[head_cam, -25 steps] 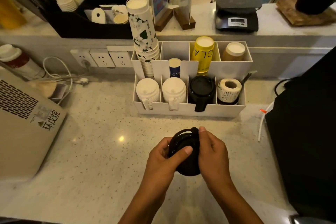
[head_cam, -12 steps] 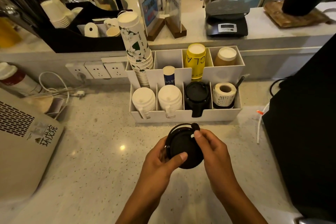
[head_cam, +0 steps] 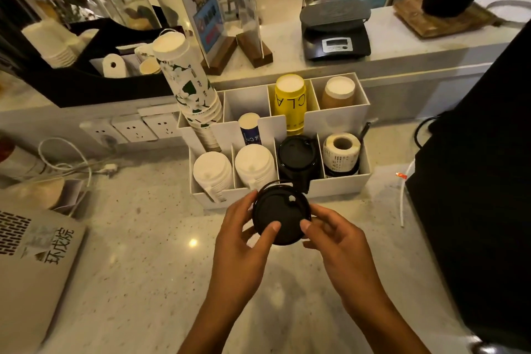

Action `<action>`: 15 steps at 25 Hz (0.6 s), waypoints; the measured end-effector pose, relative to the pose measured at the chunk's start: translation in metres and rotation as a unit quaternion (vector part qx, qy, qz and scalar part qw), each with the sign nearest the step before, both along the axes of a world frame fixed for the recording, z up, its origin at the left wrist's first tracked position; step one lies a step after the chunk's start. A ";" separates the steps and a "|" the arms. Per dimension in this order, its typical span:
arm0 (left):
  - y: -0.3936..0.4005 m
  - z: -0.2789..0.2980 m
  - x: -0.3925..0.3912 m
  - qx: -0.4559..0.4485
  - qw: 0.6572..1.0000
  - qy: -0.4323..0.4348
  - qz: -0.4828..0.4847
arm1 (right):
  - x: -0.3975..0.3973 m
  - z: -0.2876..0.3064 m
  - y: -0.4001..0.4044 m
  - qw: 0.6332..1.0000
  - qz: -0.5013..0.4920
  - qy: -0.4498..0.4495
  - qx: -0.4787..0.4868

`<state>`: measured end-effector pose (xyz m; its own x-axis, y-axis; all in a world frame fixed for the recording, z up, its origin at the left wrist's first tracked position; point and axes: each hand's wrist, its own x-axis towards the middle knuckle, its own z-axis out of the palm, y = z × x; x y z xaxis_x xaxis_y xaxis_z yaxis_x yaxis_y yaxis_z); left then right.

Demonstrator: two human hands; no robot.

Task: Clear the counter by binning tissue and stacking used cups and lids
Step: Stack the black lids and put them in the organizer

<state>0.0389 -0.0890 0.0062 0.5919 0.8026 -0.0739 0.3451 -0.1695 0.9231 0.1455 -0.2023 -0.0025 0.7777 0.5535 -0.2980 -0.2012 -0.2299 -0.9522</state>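
Since the earlier frames the black lids [head_cam: 280,217] have been carried up off the counter [head_cam: 149,267] and toward the white organizer [head_cam: 339,184]; they now overlap its front wall, just below the compartment that already holds a black lid stack [head_cam: 297,156]. Left hand [head_cam: 244,234]: fingers curled round the left rim, thumb laid across the lower face, so it holds the lids. Right hand [head_cam: 334,234]: thumb tip on the lower right rim, fingers curled behind; contact of those fingers is hidden, but it appears to pinch the rim. Risks, left to right from the organizer's front wall: the two white lid stacks [head_cam: 232,171] sit in the compartments left of the target, so a drift to that side could knock them or seat black lids in the wrong slot. At the target itself the stored stack nearly fills its slot, so a tilted entry may catch the divider or ride on top and slide out. To the right, the label roll [head_cam: 341,148] could be nudged. A thin second rim shows at the upper left edge of the held lids, so likely more than one is nested, loosely; a rim-only hold could let them separate. Appearance: round, matte black plastic, a small pale spot near the upper right, presumably the sip opening; face tilted toward the camera.
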 end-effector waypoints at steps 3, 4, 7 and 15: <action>0.002 -0.003 0.012 0.096 0.991 0.060 -0.066 | 0.008 -0.004 0.005 1.000 -0.016 -0.001 -0.007; 0.003 -0.005 0.015 0.115 0.986 0.082 -0.088 | 0.010 -0.005 0.007 1.000 -0.019 0.001 -0.006; 0.009 -0.011 0.030 0.174 0.973 0.110 -0.102 | 0.017 -0.010 0.015 1.000 -0.023 -0.001 -0.006; 0.046 -0.020 0.075 0.205 0.968 0.120 -0.085 | 0.038 -0.048 0.029 0.992 -0.050 -0.080 -0.082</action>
